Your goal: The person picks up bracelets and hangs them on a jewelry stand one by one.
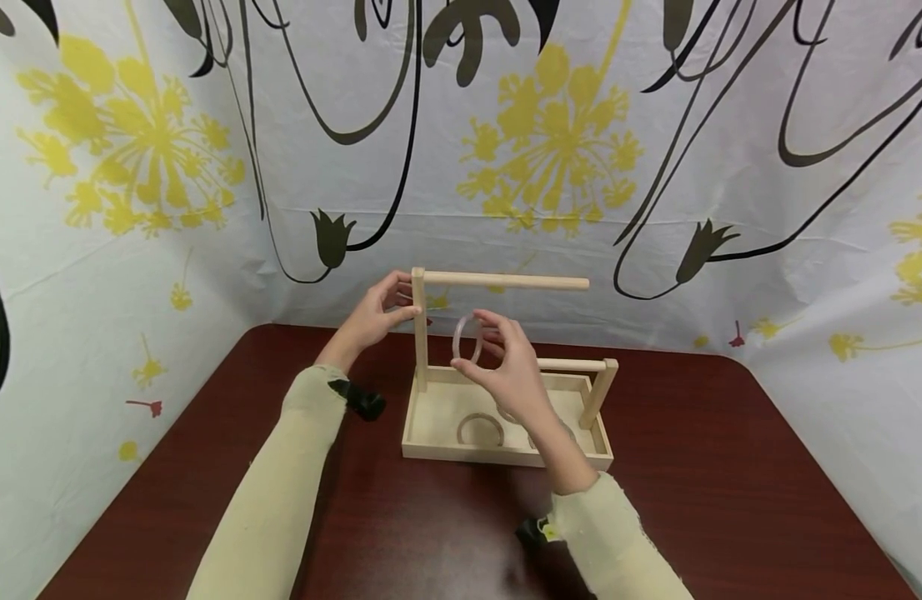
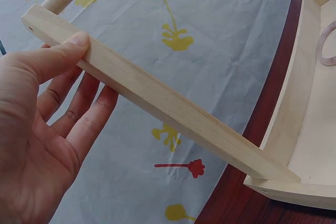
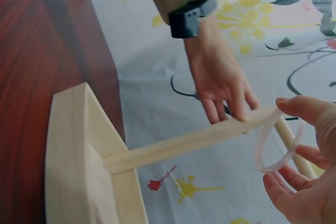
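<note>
Fingers [image 1: 494,319] of my right hand [image 1: 515,367], spread ring-wide, pinch a pale ring [image 1: 457,339] by its edges mid-frame, below the long rod [image 1: 506,282], probably keeping its hole clear; my left hand's [image 1: 374,317] got the post [image 1: 420,333] left of centre, steadying it I guess.

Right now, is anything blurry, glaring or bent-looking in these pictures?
Head view: pale sheen on the dark red tabletop, a dark shadow beside the right sleeve; left wrist view: wooden post crisp enough to show grain, side wall of the wooden tray looks bowed, probably lens distortion; right wrist view: softer overall, the translucent bangle slightly blurred.
</note>
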`<state>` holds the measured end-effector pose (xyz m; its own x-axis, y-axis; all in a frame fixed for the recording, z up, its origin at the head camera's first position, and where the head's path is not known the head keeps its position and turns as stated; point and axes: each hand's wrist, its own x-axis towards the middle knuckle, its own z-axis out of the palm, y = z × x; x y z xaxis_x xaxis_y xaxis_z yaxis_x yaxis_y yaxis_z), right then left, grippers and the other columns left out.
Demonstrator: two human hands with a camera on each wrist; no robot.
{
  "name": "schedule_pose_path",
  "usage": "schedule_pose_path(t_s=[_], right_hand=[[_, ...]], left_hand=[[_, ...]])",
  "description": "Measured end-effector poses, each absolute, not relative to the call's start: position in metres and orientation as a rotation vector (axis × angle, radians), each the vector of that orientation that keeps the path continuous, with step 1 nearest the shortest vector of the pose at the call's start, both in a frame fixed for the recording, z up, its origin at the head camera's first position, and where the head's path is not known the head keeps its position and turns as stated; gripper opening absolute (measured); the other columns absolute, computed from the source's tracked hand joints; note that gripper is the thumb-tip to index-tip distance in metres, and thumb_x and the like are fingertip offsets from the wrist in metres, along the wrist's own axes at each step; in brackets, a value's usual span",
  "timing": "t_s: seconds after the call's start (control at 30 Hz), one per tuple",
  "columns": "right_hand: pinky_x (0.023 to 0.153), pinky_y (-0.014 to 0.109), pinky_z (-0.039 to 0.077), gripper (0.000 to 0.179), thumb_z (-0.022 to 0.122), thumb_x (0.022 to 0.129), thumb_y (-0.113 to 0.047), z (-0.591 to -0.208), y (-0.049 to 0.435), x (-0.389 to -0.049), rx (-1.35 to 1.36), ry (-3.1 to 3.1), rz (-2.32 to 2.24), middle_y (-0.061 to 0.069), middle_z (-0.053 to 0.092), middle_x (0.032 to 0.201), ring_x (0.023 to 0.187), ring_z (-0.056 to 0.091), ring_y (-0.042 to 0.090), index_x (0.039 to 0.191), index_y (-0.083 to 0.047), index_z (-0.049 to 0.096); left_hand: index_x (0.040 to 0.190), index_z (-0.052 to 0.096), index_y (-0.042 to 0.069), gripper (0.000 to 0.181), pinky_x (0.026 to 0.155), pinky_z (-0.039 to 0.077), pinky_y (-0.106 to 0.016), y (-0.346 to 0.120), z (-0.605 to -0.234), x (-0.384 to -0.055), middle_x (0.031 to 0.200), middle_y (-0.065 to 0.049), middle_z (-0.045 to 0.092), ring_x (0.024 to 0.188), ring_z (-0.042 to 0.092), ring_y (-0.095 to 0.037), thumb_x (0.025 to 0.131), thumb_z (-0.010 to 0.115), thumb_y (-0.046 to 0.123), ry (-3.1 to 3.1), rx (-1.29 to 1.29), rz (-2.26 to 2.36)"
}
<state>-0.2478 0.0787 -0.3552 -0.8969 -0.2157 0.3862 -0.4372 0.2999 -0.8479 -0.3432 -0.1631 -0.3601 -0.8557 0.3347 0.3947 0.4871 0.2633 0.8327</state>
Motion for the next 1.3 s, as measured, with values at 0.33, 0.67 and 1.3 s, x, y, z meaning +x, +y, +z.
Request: schedule_pose_path(t_s=[0.33, 0.67, 1.3], right_hand=[[0.109, 0.041, 0.047, 0.072, 0.082, 0.082, -0.013, -0.345, 0.102, -0.252, 0.569, -2.272, 1.620, 0.018, 0.046, 0.139, 0.127, 0.052, 0.034, 0.145, -0.007, 0.047], [0.111, 0.040, 0.045, 0.072, 0.082, 0.083, -0.012, -0.334, 0.122, -0.255, 0.466, -2.249, 1.597, 0.020, 0.044, 0.140, 0.130, 0.050, 0.034, 0.146, -0.010, 0.046], [0.112, 0.041, 0.044, 0.070, 0.080, 0.084, -0.009, -0.328, 0.155, -0.258, 0.339, -2.176, 1.549, 0.020, 0.044, 0.140, 0.129, 0.050, 0.031, 0.145, -0.006, 0.047]], left_hand=[[0.130, 0.049, 0.000, 0.037, 0.094, 0.050, -0.047, -0.163, -0.359, -0.342, 0.123, -0.025, 0.057, 0.109, 0.059, -0.035, 0.096, 0.064, 0.004, -2.422, -0.743, -1.671], [0.131, 0.048, -0.001, 0.038, 0.094, 0.050, -0.048, -0.163, -0.359, -0.341, 0.125, -0.026, 0.056, 0.112, 0.059, -0.039, 0.097, 0.063, 0.005, -2.428, -0.743, -1.677], [0.132, 0.049, 0.000, 0.038, 0.096, 0.049, -0.051, -0.162, -0.358, -0.340, 0.125, -0.026, 0.056, 0.114, 0.059, -0.041, 0.097, 0.063, 0.005, -2.437, -0.736, -1.669]])
